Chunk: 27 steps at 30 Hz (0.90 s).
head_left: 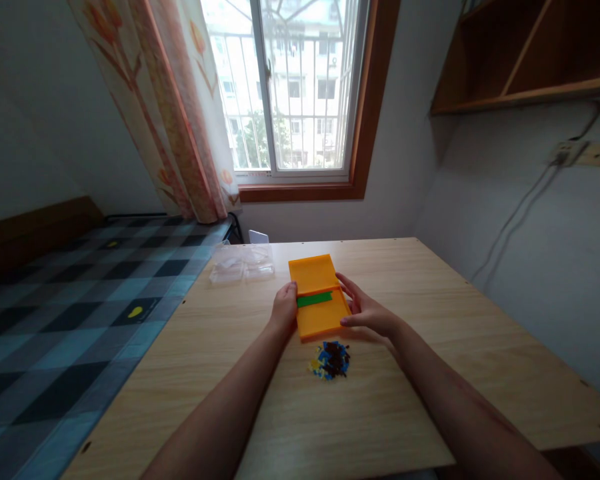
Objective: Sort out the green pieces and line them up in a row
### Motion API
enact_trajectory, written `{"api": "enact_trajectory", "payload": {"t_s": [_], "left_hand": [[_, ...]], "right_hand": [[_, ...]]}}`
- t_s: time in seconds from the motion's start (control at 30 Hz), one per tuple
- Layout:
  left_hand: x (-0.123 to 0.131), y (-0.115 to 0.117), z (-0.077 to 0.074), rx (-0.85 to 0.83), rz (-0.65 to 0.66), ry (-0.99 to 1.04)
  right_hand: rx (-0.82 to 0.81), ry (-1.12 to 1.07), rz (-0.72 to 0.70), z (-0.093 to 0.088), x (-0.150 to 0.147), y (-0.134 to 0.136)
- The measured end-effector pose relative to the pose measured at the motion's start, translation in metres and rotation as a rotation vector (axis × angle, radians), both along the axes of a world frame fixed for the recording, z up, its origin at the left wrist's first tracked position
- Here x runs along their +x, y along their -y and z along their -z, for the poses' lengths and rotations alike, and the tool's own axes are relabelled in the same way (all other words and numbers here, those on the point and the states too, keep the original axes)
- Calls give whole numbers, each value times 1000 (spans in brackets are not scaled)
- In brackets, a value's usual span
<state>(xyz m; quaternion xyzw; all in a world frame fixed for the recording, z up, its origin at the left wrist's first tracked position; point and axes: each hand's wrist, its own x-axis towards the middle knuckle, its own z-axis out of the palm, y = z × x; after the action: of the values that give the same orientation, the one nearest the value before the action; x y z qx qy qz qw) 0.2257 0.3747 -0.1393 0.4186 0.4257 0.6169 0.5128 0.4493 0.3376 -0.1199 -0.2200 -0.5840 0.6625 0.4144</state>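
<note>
An orange flat box with a sliding lid lies on the wooden table. The lid is pushed partly back, and a green strip shows in the gap. My left hand grips the box's left edge with curled fingers. My right hand lies along its right edge, fingers stretched out against the side. A small pile of blue, dark and yellow pieces sits on the table just in front of the box.
A clear plastic tray lies at the table's far left corner. A bed with a blue checked cover stands to the left. Window and curtain are behind the table, a wall shelf at upper right.
</note>
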Motion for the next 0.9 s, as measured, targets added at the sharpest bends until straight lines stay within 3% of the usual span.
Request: {"api": "enact_trajectory", "payload": {"t_s": [0.1, 0.27, 0.53, 0.9], "left_hand": [[0, 0, 0, -10, 35, 22], [3, 6, -3, -11, 60, 43], [18, 22, -15, -24, 134, 134], [12, 22, -13, -46, 198, 108]], "right_hand": [[-27, 14, 49, -1, -3, 1], [-102, 32, 253, -3, -17, 5], [-190, -24, 459, 1, -24, 1], [-196, -116, 486, 0, -26, -3]]}}
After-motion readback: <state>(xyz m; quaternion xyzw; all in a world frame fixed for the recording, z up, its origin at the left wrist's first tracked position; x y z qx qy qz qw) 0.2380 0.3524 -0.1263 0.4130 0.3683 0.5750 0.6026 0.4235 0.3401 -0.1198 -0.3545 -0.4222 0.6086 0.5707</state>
